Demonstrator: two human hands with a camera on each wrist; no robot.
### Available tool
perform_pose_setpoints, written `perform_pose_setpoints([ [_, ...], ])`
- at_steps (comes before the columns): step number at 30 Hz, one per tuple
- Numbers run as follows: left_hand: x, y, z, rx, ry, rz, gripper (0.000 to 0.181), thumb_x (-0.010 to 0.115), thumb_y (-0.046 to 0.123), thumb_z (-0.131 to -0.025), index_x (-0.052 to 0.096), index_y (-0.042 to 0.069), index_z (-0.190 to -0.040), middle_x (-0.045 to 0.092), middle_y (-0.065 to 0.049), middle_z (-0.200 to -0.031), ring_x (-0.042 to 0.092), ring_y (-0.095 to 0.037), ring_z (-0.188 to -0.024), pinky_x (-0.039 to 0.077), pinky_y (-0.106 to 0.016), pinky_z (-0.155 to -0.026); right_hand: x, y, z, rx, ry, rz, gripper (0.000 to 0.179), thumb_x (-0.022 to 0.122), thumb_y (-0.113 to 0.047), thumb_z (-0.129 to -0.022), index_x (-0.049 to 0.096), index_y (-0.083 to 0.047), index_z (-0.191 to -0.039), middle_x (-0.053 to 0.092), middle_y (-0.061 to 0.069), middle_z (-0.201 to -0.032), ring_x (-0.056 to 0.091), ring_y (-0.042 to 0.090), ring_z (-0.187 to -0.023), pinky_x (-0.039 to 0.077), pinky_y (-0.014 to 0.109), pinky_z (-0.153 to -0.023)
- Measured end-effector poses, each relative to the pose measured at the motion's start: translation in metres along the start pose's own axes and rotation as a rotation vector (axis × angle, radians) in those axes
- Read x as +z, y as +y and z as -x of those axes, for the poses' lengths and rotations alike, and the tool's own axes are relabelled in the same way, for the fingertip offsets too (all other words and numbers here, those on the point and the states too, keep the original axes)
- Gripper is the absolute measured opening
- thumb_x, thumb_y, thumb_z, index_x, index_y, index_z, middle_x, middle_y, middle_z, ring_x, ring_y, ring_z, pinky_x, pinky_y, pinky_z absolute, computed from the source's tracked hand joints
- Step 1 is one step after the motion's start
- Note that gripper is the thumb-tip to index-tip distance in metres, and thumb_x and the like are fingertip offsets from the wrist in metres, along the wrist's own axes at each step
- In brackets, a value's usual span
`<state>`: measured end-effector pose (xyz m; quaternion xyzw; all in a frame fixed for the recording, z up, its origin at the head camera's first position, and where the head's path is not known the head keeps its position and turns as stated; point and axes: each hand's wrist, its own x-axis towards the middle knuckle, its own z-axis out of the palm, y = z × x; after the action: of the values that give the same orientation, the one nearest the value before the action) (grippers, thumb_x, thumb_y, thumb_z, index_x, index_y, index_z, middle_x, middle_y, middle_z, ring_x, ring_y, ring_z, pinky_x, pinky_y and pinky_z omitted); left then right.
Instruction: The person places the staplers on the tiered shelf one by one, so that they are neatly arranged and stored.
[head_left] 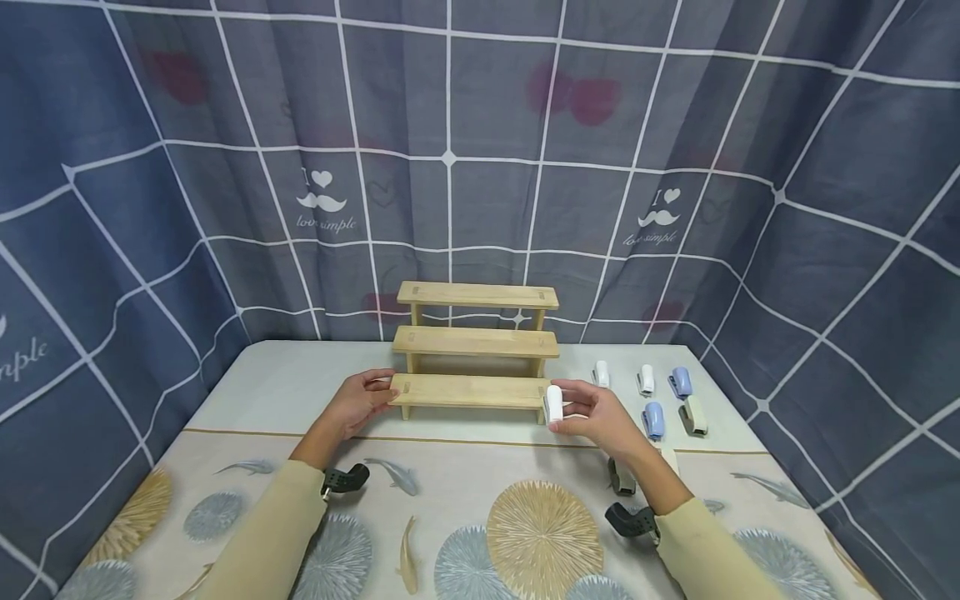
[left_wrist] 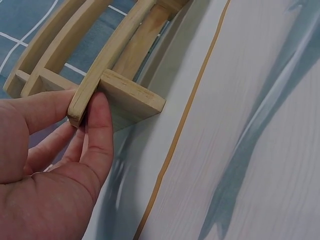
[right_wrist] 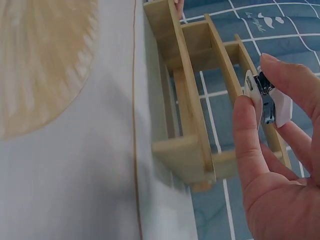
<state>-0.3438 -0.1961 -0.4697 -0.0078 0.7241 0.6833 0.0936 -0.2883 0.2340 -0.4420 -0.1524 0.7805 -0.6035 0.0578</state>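
Looking from the head view, we saw a checked curtain (head_left: pixel 480 208) behind a pale desk (head_left: pixel 300 367). On the desk stood a wooden shelf (head_left: pixel 472 340) of three steps, its boards running long from left to right. The step that mattered most to us was the lowest board (head_left: pixel 468 390), the one nearest the person, because a hand was at each end of it.

The left hand (head_left: pixel 358 404) pinched the left end of that board, its fingers narrow about the wood. The right hand (head_left: pixel 596 412) was off the other end, its fingers (right_wrist: pixel 246 137) closed on a white stapler (head_left: pixel 553 405) with the metal part facing us in the right wrist view.

We judged this the key relation: the board lay directly left of the right fingers, and the stapler sat between, overlapping the board's right end from above. We could not tell whether the two touched. The stapler's long axis ran up and down in the head view, crosswise to the board's length. The right hand was plainly the nearer to that end, and also to the blue stapler (head_left: pixel 653 421) and the cream stapler (head_left: pixel 693 415) on the desk farther right.
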Motion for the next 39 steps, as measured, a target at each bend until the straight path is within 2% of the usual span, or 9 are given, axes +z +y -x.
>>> perform_pose_setpoints([
  [10, -0.004, 0.000, 0.000, 0.016, -0.017, -0.006, 0.059, 0.064, -0.001, -0.097, 0.041, -0.008, -0.151, 0.059, -0.022, -0.129, 0.068, -0.011, -0.093, 0.062, -0.025, -0.083, 0.026, -0.020, -0.033, -0.004, -0.021, -0.024, 0.075, 0.087, -0.004, -0.077, 0.054, -0.003, -0.144, 0.064, 0.023, -0.129, 0.071, 0.018, -0.099, 0.062, 0.028, -0.077],
  [17, -0.006, 0.000, 0.001, -0.005, -0.017, -0.005, 0.061, 0.066, -0.002, -0.096, 0.041, -0.005, -0.152, 0.062, -0.018, -0.126, 0.069, -0.010, -0.091, 0.062, -0.024, -0.083, 0.045, -0.033, -0.062, -0.028, -0.026, -0.039, 0.075, 0.087, -0.001, -0.076, 0.057, -0.005, -0.143, 0.066, 0.020, -0.126, 0.069, 0.017, -0.098, 0.062, 0.027, -0.078],
  [25, -0.007, -0.001, -0.001, -0.011, -0.025, 0.001, 0.062, 0.066, -0.003, -0.096, 0.040, -0.005, -0.152, 0.061, -0.019, -0.126, 0.069, -0.010, -0.092, 0.062, -0.023, -0.082, 0.065, -0.049, -0.094, -0.042, -0.011, -0.052, 0.070, 0.087, 0.000, -0.077, 0.060, -0.009, -0.141, 0.067, 0.020, -0.132, 0.071, 0.022, -0.106, 0.063, 0.030, -0.083],
  [31, -0.006, -0.003, -0.001, -0.019, -0.024, -0.006, 0.062, 0.066, -0.002, -0.096, 0.041, -0.005, -0.152, 0.061, -0.021, -0.130, 0.069, -0.010, -0.093, 0.062, -0.025, -0.084, 0.076, -0.062, -0.117, -0.055, -0.030, -0.067, 0.070, 0.086, 0.002, -0.077, 0.060, -0.009, -0.141, 0.064, 0.018, -0.136, 0.071, 0.020, -0.105, 0.063, 0.030, -0.085],
  [39, -0.006, -0.005, -0.003, -0.021, -0.030, 0.005, 0.063, 0.067, -0.002, -0.095, 0.040, -0.006, -0.152, 0.062, -0.019, -0.127, 0.069, -0.010, -0.092, 0.062, -0.025, -0.084, 0.086, -0.080, -0.147, -0.090, 0.006, -0.034, 0.069, 0.088, 0.000, -0.075, 0.063, -0.009, -0.139, 0.064, 0.017, -0.138, 0.073, 0.022, -0.104, 0.063, 0.029, -0.083],
])
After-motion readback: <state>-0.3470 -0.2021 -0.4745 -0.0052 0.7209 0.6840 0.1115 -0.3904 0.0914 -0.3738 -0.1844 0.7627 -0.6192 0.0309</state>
